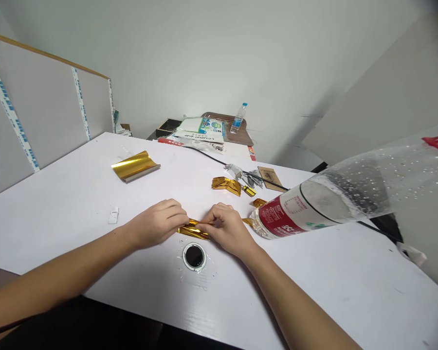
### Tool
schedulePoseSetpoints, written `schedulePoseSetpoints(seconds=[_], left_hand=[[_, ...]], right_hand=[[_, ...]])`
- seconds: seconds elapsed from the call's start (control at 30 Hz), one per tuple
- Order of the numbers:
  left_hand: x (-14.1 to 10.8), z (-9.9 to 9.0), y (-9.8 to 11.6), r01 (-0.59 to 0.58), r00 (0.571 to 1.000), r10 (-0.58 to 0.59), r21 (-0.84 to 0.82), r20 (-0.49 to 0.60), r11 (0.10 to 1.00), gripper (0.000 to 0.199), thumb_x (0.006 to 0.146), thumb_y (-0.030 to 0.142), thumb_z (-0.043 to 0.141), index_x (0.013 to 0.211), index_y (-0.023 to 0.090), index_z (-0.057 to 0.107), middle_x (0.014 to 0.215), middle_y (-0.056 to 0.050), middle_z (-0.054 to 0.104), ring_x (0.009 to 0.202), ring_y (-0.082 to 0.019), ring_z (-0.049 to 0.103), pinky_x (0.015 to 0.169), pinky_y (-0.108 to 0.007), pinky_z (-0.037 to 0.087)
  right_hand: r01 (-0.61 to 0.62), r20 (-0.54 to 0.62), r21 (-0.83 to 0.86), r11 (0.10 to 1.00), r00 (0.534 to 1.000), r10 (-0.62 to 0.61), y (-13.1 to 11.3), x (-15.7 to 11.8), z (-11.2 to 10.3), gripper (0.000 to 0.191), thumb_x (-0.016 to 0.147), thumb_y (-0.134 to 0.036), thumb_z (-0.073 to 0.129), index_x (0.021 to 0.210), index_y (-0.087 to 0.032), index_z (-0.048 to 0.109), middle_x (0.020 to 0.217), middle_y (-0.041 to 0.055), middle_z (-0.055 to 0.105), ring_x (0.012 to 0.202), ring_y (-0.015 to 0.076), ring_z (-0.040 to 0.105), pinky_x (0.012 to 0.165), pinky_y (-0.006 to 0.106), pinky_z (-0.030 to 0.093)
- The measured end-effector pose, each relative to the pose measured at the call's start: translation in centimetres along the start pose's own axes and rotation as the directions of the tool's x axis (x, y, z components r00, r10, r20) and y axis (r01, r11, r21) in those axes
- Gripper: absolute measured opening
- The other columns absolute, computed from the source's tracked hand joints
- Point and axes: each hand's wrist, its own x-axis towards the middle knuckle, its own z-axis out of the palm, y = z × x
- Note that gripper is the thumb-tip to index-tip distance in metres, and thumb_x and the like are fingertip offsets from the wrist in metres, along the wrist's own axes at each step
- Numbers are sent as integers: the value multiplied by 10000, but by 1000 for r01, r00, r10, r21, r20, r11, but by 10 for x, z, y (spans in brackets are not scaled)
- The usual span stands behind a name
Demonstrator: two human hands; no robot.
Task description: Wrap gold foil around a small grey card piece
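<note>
A strip of gold foil [194,231] lies across the white table between my hands. My left hand [162,221] is closed on its left end, the fingertips pressed down on the foil. At the other end my right hand [226,227] pinches the foil between thumb and fingers. Just in front of the foil is a round hole with a pale ring [194,256] in the tabletop. Farther back on the left rests a curled gold sheet [136,166]. Behind my right hand lies a bundle of folded gold pieces [227,185], with a yellow-and-black tool [248,191] beside it.
A large labelled plastic bag [286,216] lies at the right. Behind it are silver packets [253,179], a brown card [270,178] and a black cable. A white scrap [113,215] sits at left. Beyond the table, a water bottle [239,118] stands on a brown tray [245,135].
</note>
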Motion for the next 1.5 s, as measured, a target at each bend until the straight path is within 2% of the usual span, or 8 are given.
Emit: schedulePoseSetpoints(seconds=[0.13,0.37,0.57,0.67,0.87,1.0,1.13,1.5], left_hand=[[-4,3,-2,95,994,-97,-38,-55,995,191,1049,155,499,1108,210,671,910,-44,744,835,-183,692,815,-335,598],[-4,-1,-7,33,978,-25,33,-206,999,171,961,100,586,1058,208,677,1297,-127,711,1196,-266,652,998,-459,596],[-5,-7,-4,-46,955,97,183,-279,982,252,926,89,646,1102,266,681,1249,-92,706,1130,-265,578,953,-429,569],[-7,-9,-1,-101,971,130,150,-198,984,261,899,99,640,1074,289,675,1242,-58,724,1125,-265,578,965,-416,536],[0,-5,5,-226,963,222,6,149,974,95,922,204,584,975,215,662,1090,-89,757,1039,-269,661,914,-424,509],[1,0,2,-179,968,176,1,180,984,130,958,302,605,1011,199,666,1054,-100,755,1038,-276,672,900,-417,511],[-1,1,0,-180,970,169,50,173,982,190,996,341,582,964,177,673,986,-98,739,968,-265,661,825,-394,514],[-2,2,0,-63,997,49,250,64,966,152,979,220,609,1058,193,735,1137,-99,704,1112,-302,558,948,-433,507]], right_hand=[[-91,93,150,984,993,77,0,1,-2,405,948,-545,651,696,-230,623,748,15,677,743,200,604,710,338,470],[-152,119,288,945,985,123,6,4,-4,313,928,-510,636,930,-214,738,914,42,753,849,215,646,780,344,504],[-245,121,431,868,969,213,9,6,-4,263,846,-471,692,796,-213,707,778,2,702,745,184,606,751,330,485],[-254,36,465,848,963,268,14,7,-4,243,830,-449,681,760,-217,672,764,1,677,743,186,599,737,325,480],[-173,-232,216,961,947,223,21,6,-2,255,909,-458,611,867,-220,693,887,63,722,818,235,641,735,371,506],[87,-142,60,994,987,-77,19,2,-6,103,902,-275,644,950,-249,731,1050,73,766,997,259,686,887,430,543],[309,14,-56,950,951,-308,15,0,-10,196,839,-186,704,1020,-246,749,1162,88,766,1093,284,681,986,490,529],[27,-36,-149,989,999,-32,14,2,-7,171,973,-272,604,1066,-230,741,950,57,774,875,251,690,888,434,503]])
